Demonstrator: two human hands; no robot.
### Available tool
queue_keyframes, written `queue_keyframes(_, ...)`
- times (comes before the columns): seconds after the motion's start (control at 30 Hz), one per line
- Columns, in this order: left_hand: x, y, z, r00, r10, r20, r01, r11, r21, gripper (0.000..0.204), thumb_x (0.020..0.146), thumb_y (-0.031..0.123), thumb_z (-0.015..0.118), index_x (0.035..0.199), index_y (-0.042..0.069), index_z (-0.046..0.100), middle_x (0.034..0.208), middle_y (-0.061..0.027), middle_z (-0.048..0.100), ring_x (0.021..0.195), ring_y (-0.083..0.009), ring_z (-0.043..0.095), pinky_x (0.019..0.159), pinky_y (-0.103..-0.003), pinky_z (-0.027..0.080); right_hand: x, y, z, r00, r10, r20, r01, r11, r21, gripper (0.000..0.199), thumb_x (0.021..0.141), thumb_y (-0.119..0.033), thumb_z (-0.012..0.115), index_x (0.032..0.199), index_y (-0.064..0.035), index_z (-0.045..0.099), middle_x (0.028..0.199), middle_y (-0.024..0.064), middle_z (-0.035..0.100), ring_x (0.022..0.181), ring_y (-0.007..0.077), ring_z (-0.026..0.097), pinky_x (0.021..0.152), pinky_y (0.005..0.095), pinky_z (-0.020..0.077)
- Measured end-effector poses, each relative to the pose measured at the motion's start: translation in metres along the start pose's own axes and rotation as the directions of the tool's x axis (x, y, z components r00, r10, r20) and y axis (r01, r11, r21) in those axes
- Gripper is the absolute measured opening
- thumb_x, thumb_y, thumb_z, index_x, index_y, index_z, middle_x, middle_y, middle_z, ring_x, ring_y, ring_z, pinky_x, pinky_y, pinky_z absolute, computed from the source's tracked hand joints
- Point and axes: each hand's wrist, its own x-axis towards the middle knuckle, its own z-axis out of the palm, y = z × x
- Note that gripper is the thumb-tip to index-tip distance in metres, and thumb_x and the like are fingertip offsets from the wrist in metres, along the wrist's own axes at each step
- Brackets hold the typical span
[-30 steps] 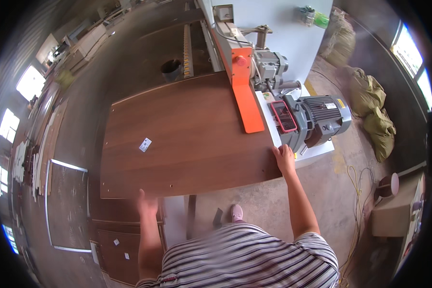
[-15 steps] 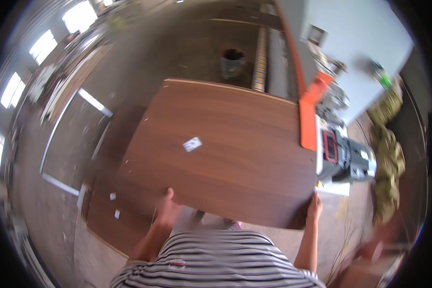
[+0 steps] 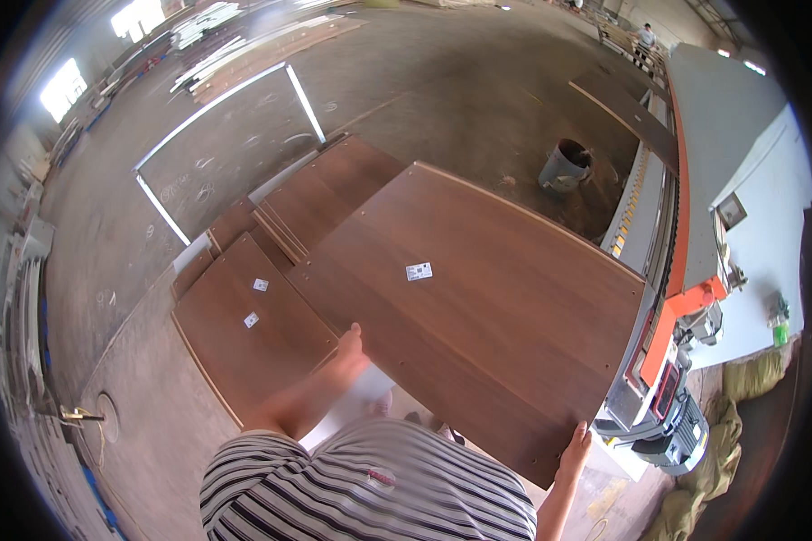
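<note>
A large brown wood-grain panel [image 3: 501,338] with a white label lies across in front of me, held at its near edge. My left hand [image 3: 353,346] grips the left part of that edge, thumb on top and fingers hidden underneath. At the near right corner, my right hand [image 3: 575,448] holds the panel's side, with its fingers partly hidden. To the left, a stack of similar brown panels [image 3: 235,356] carries two small white labels. The held panel's left corner overlaps this stack in view; whether they touch I cannot tell.
Right of the panel stands a machine with an orange guard [image 3: 663,338], a dark motor [image 3: 681,442] and a roller track [image 3: 630,203]. A metal bucket [image 3: 564,167] sits on the floor beyond. More brown panels [image 3: 338,189] lie at far left, near a white floor outline [image 3: 305,104]. Another person [image 3: 645,38] stands far off.
My view has turned left, so the machine and bucket appear further right and more of the stacked panels shows. Both hands keep hold of the panel, which now sits slanted in view.
</note>
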Motion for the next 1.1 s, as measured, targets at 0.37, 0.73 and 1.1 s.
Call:
queue_keyframes(0.37,0.190,-0.037,-0.098,0.999,0.029,-0.025,-0.028,1.000,0.006,0.032,0.092,0.023,0.048,0.112,-0.003,0.050,0.117,-0.0117,0.053,0.106,-0.0250,0.052,0.092,-0.038,0.042,-0.023,-0.039,0.065,0.990,-0.124,0.071,0.118,0.989,0.085,0.046,0.093,-0.038,0.041,0.097,0.0076,0.048,0.082,0.0130,0.051,0.075,0.0206,0.046,0.070,0.0347,0.0404)
queue_keyframes(0.73,0.097,-0.022,-0.042,0.953,0.200,0.227,-0.207,0.978,0.008,0.026,0.084,0.012,0.059,0.105,0.000,0.050,0.097,-0.0118,0.059,0.086,-0.0227,0.060,0.073,-0.038,0.053,-0.022,-0.112,0.188,0.759,-0.191,0.623,0.006,0.958,0.286,0.030,0.089,-0.028,0.048,0.090,0.0010,0.054,0.070,0.0051,0.055,0.055,0.0141,0.057,0.042,0.0265,0.0500)
queue_keyframes(1.1,0.160,0.045,-0.069,0.986,0.094,0.140,-0.146,0.889,0.434,0.011,0.083,0.019,0.054,0.089,0.011,0.049,0.078,-0.0041,0.050,0.063,-0.0169,0.052,0.057,-0.033,0.045,0.011,-0.087,0.327,0.509,-0.004,0.861,-0.181,0.977,0.112,0.024,0.090,-0.015,0.044,0.100,0.0060,0.051,0.085,0.0201,0.061,0.072,0.0252,0.064,0.058,0.0339,0.0566)
